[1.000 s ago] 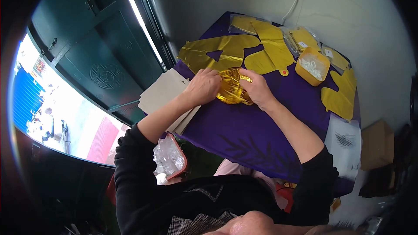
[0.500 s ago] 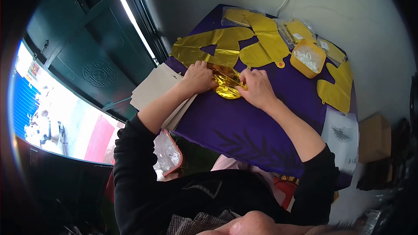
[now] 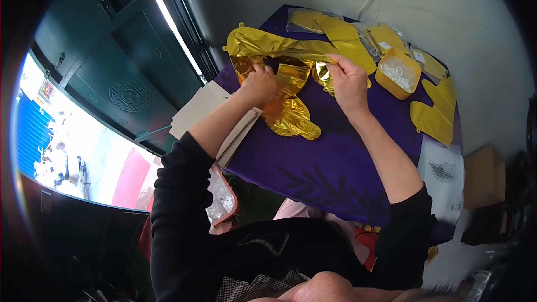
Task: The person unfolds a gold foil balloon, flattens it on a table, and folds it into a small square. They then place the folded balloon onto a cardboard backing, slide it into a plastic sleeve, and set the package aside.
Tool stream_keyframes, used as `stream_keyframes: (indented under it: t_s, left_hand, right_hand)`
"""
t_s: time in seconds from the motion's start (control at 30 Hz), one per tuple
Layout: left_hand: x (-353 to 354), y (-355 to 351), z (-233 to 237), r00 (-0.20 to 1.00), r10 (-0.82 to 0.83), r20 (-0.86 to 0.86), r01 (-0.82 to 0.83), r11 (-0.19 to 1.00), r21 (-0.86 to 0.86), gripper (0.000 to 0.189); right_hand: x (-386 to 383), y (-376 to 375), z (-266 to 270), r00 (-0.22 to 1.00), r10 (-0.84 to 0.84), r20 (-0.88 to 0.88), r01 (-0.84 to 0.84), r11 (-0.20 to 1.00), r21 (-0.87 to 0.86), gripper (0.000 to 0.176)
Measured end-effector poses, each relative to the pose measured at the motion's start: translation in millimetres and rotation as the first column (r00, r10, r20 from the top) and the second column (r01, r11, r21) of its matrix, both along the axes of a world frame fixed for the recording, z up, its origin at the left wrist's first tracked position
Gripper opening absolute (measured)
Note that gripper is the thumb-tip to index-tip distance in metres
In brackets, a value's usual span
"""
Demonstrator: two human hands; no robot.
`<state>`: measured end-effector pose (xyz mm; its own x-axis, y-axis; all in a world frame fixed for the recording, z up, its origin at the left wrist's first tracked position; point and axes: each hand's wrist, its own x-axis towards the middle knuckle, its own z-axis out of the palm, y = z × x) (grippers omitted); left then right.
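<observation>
A shiny gold foil balloon (image 3: 288, 116), flat and partly unfolded, lies across the purple cloth with its upper layer lifted. My right hand (image 3: 349, 81) pinches the raised edge on the right between thumb and fingers. On the left, my left hand (image 3: 260, 85) has its bent fingers on the foil below the fold; its thumb is hidden. One rounded lobe of the balloon hangs toward me, ending in a small tab. Behind my right hand lies another flat gold balloon (image 3: 344, 34).
A yellow tub (image 3: 401, 92) of white pieces stands on the purple tablecloth (image 3: 335, 173). Bagged gold packs (image 3: 386, 36) lie along the wall. Another flat balloon (image 3: 436, 113) and a printed sheet (image 3: 439, 179) are at right, cardboard sheets (image 3: 196, 111) at left. A red-rimmed bin (image 3: 224, 198) sits below.
My right hand has moved up and right, lifting the balloon's edge. My left hand has shifted slightly. The foil has spread out, with a lobe now lying nearer me.
</observation>
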<state>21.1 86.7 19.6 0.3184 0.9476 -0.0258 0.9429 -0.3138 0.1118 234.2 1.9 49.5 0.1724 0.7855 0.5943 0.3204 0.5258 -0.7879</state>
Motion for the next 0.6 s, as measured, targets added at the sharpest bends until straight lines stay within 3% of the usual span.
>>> stream_keyframes:
  t_s: [0.07,0.2,0.23,0.27,0.3,0.33,0.37,0.43,0.5,0.53,0.57,0.6]
  left_hand:
    - [-3,32,-20,0.992,0.026,0.126,-0.046,0.986,0.158,0.085]
    - [-17,101,-44,0.986,0.117,0.12,-0.124,0.991,0.056,0.078]
    - [-29,121,-52,0.991,-0.065,-0.116,0.082,0.985,0.152,0.068]
    - [-33,131,-57,0.908,-0.216,-0.359,0.3,0.934,0.196,0.06]
    - [-20,114,-30,0.996,0.073,0.045,-0.073,0.997,-0.019,0.05]
    - [-24,122,-33,0.953,0.028,-0.301,-0.031,0.999,-0.006,0.05]
    - [-35,131,-33,0.969,-0.066,-0.237,0.046,0.995,-0.093,0.057]
    - [-37,125,-17,0.973,-0.163,-0.161,0.134,0.975,-0.18,0.066]
    - [-33,118,-13,0.95,0.306,0.058,-0.29,0.938,-0.188,0.087]
    - [-34,114,-4,0.958,0.287,0.02,-0.276,0.936,-0.218,0.099]
    - [-39,128,-16,0.959,0.283,-0.019,-0.282,0.945,-0.164,0.099]
    - [-41,142,-28,0.958,0.281,-0.057,-0.286,0.952,-0.11,0.099]
  right_hand:
    - [5,-3,4,0.999,0.006,0.046,-0.005,0.999,-0.038,0.021]
    - [10,-7,4,0.986,0.088,0.141,-0.086,0.996,-0.024,0.023]
    - [13,-8,4,0.982,0.072,0.174,-0.078,0.997,0.029,0.024]
    - [18,-11,9,0.982,0.066,0.178,-0.073,0.997,0.03,0.024]
    - [23,-20,20,0.987,0.019,0.162,-0.029,0.998,0.061,0.023]
    - [29,-28,33,0.989,-0.028,0.145,0.015,0.996,0.092,0.023]
    - [41,-38,47,0.995,-0.037,0.097,0.035,0.999,0.022,0.022]
    - [69,-54,69,0.99,-0.139,0.033,0.131,0.977,0.167,0.019]
    - [94,-72,81,0.975,-0.178,-0.134,0.206,0.951,0.23,0.021]
    - [107,-87,85,0.959,-0.284,-0.015,0.276,0.916,0.29,0.021]
    - [116,-109,88,0.875,-0.446,0.188,0.39,0.88,0.27,0.021]
    - [119,-129,91,0.864,-0.373,0.338,0.262,0.907,0.33,0.021]
